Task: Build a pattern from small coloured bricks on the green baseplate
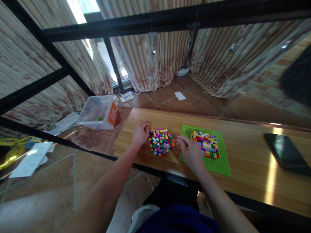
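Note:
A heap of small coloured bricks lies on the wooden table. Right of it sits a green baseplate with a patch of bricks pressed onto it. My left hand rests at the heap's left edge, fingers curled against the bricks. My right hand is between the heap and the baseplate, fingertips pinched together at the heap's right edge by an orange brick; whether the brick is in the pinch is unclear.
A dark phone lies on the table at the far right. A clear plastic box with an orange label stands on the floor at the left, among papers. Curtains hang behind, and black metal bars cross the view.

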Motion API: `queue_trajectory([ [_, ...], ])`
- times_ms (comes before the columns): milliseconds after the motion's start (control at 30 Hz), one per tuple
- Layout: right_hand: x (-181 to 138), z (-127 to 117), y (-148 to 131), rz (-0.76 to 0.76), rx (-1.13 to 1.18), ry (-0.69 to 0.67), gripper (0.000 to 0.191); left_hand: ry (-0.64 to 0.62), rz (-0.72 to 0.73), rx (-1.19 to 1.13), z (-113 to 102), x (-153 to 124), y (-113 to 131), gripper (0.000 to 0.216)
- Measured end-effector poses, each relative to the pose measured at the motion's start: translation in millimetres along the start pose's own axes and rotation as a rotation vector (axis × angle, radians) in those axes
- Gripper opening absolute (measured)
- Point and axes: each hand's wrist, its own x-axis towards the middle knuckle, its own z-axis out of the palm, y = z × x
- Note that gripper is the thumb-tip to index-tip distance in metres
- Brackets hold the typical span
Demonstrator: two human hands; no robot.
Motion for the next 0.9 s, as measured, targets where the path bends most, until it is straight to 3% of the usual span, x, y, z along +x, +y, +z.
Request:
queue_trajectory([
  [167,4.4,-22.0,0.9,-0.195,-0.449,0.002,0.029,0.009,-0.01,0.012,1.3,-0.2,-0.6,0.023],
  [333,8.5,-18.6,3.3,-0.223,-0.833,-0.127,0.027,0.008,0.013,0.021,1.6,0.2,-2.3,0.024],
  [500,7.3,-8.7,-2.5,-0.208,-0.989,-0.167,0.028,0.003,0.024,0.03,0.9,0.8,-3.3,0.023],
  [700,7.1,-3.3,-3.9,-0.228,-0.904,-0.16,0.027,0.006,0.036,0.031,1.4,1.5,-4.6,0.023],
  [900,-2.3,-17.0,-2.6,-0.174,-0.395,-0.04,0.019,0.015,0.043,0.006,2.7,2.3,-6.4,0.023],
])
